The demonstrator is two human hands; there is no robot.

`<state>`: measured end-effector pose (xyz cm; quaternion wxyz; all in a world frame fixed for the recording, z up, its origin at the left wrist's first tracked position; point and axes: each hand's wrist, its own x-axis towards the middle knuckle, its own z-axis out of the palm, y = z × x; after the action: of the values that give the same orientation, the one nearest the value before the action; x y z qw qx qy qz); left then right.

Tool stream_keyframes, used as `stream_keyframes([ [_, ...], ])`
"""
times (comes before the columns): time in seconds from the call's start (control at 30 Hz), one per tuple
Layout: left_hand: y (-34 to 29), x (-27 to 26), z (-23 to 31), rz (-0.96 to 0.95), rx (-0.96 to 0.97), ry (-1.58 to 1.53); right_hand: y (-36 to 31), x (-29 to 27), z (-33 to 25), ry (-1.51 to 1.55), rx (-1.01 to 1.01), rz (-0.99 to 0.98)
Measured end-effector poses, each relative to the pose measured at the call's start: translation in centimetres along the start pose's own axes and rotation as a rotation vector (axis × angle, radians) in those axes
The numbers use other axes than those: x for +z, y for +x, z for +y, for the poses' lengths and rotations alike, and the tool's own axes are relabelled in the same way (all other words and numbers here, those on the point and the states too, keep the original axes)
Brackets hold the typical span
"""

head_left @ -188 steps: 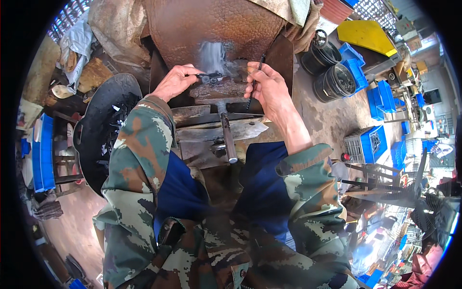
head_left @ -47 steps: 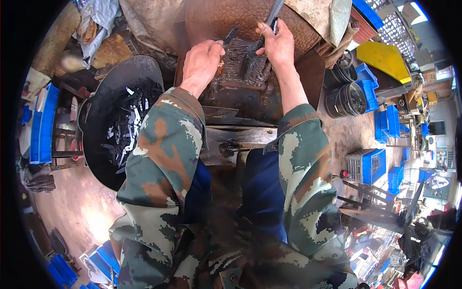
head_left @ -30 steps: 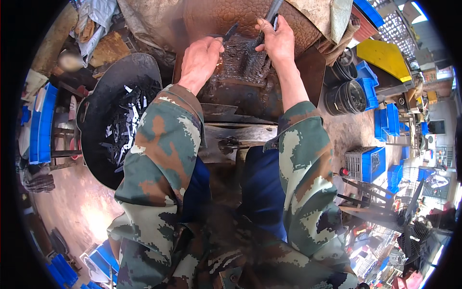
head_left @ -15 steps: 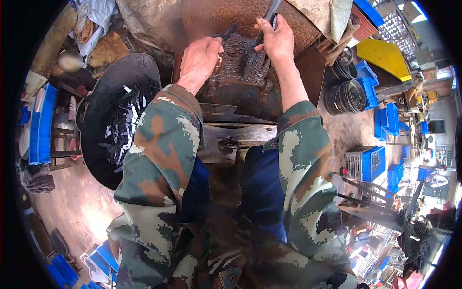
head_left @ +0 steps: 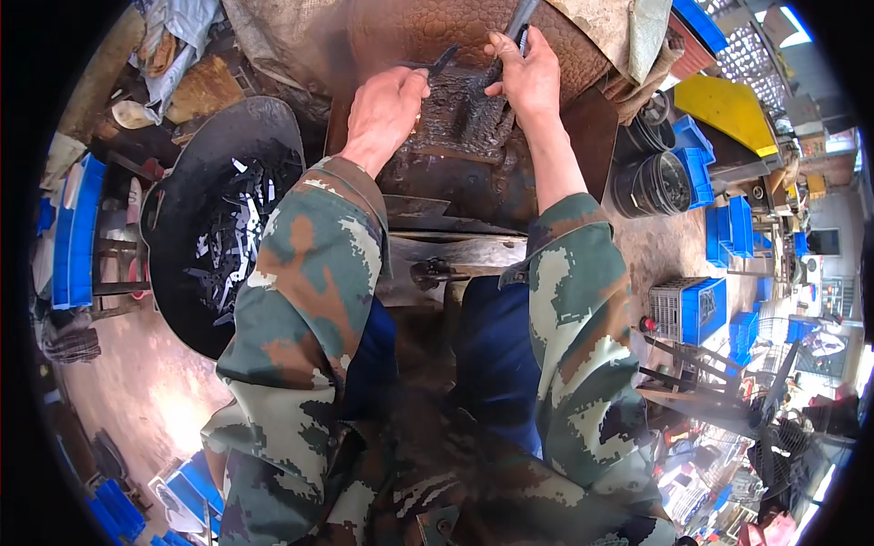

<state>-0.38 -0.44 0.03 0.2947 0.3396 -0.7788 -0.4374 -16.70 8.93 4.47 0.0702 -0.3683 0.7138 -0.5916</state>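
At the far side of my lap, my left hand (head_left: 386,111) is closed on a thin dark metal piece (head_left: 443,60), whose tip sticks out beyond the fingers. My right hand (head_left: 530,84) grips a long dark metal tool (head_left: 522,16); its upper end leaves the picture and the rest is partly hidden by the fingers. Between and below both hands lies a dark, rough, crusted block (head_left: 455,114). Behind it rises a brown, cracked-looking surface (head_left: 419,32).
A black tub (head_left: 173,273) holding several flat metal pieces (head_left: 241,227) stands left of me. Black buckets (head_left: 651,182) and blue crates (head_left: 701,305) are on the right. A yellow panel (head_left: 724,111) leans there, and a fan (head_left: 760,409) stands lower right.
Both hands have shifted very slightly to the right with what they hold, and the thin piece's tip has moved a little right. Both grips look unchanged.
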Motion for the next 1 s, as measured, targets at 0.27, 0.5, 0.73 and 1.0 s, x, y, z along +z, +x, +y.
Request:
stream_keyframes([
  [0.27,-0.2,-0.3,1.2,-0.082,-0.137,-0.029,0.0,-0.2,0.0,-0.007,0.011,0.001],
  [0.5,0.3,-0.5,0.2,-0.069,-0.115,-0.002,0.1,-0.1,0.0,0.002,0.014,-0.004],
  [0.73,1.0,0.4,-2.0,0.118,0.065,0.029,0.1,0.0,0.0,-0.005,0.023,-0.004],
  [1.0,1.4,1.0,-2.9,0.166,0.063,0.004,0.0,0.0,-0.1,-0.009,0.035,-0.004],
])
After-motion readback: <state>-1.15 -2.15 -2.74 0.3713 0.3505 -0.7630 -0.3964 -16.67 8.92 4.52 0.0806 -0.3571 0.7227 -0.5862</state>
